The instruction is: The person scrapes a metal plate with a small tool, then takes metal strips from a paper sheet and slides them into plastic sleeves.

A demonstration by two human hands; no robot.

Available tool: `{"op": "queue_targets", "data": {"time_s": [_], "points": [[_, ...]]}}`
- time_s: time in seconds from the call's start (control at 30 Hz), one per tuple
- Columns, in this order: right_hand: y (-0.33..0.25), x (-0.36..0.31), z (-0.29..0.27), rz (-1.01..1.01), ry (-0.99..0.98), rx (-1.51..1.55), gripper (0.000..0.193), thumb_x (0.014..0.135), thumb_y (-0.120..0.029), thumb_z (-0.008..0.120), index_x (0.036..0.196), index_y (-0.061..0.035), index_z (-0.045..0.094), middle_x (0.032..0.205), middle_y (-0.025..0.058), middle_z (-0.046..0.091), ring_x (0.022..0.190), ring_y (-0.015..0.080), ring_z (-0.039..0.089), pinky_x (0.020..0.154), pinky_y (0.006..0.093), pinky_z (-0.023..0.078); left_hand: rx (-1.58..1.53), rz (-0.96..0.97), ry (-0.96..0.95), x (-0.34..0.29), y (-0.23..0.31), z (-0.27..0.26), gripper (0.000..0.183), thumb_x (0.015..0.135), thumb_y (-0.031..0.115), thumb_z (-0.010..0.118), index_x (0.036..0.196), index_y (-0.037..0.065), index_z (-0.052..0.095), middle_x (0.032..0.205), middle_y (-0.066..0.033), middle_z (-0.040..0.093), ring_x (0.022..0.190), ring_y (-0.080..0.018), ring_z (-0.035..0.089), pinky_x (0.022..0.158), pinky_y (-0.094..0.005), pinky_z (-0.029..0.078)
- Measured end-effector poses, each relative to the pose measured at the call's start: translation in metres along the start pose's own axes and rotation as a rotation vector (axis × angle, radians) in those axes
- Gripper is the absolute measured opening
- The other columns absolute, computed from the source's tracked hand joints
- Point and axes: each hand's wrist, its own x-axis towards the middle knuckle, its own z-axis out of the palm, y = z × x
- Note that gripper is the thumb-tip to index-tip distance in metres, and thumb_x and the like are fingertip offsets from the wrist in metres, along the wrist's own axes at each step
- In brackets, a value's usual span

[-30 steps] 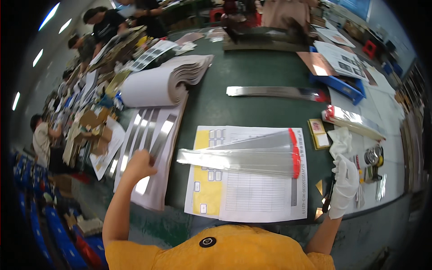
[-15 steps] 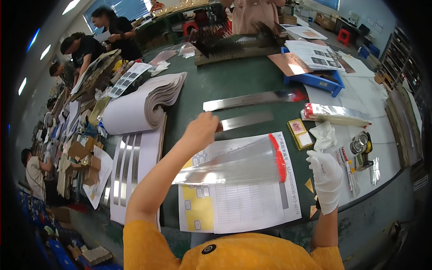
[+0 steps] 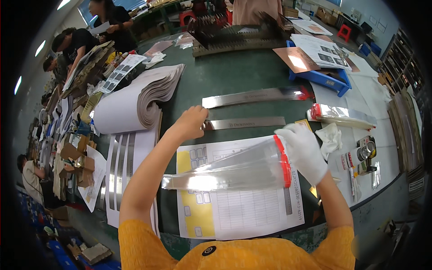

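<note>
Your bare left hand (image 3: 191,123) is pinching a flat silver metal strip (image 3: 252,123), your white-gloved right hand (image 3: 304,150) is hovering at red-edged clear plastic sleeves (image 3: 238,170), its grip unclear

Free tabletop (image 3: 229,71) between red-ended strip (image 3: 252,97) and toothed rack (image 3: 238,47)

Sleeves (image 3: 243,171) on a form (image 3: 247,213), metal strip (image 3: 265,122) behind them, paper stack (image 3: 123,112) to the left, tray (image 3: 335,84) at back right

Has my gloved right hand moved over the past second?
Yes. Against the printed form, the gloved right hand has moved left and forward, now by the red edge of the clear sleeves.
</note>
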Motion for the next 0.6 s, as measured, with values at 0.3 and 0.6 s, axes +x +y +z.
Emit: {"op": "queue_targets", "data": {"time_s": [0.3,0.6], "points": [[0.007,0.054,0.081,-0.033,-0.286,-0.255,0.019,0.078,-0.006,0.054,0.091,-0.0112,0.068,0.091,0.0079,0.059,0.091,0.0264,0.056,0.080,0.0387,0.045,0.055,0.001,-0.119,0.007,-0.002,0.006,0.039,0.063,0.006,0.070,0.098,0.002,0.053,0.099,-0.0167,0.054,0.099,-0.0346,0.051,0.084,-0.0412,0.044],[-0.035,0.050,0.079,-0.092,-0.331,-0.110,0.046,0.070,-0.004,0.059,0.115,-0.0040,0.049,0.108,0.0093,0.054,0.102,0.0267,0.053,0.087,0.0379,0.042,-0.075,0.023,-0.167,0.000,0.005,-0.025,0.026,0.067,0.005,0.064,0.091,0.000,0.055,0.101,-0.0175,0.052,0.095,-0.0343,0.054,0.080,-0.0387,0.047]]}}
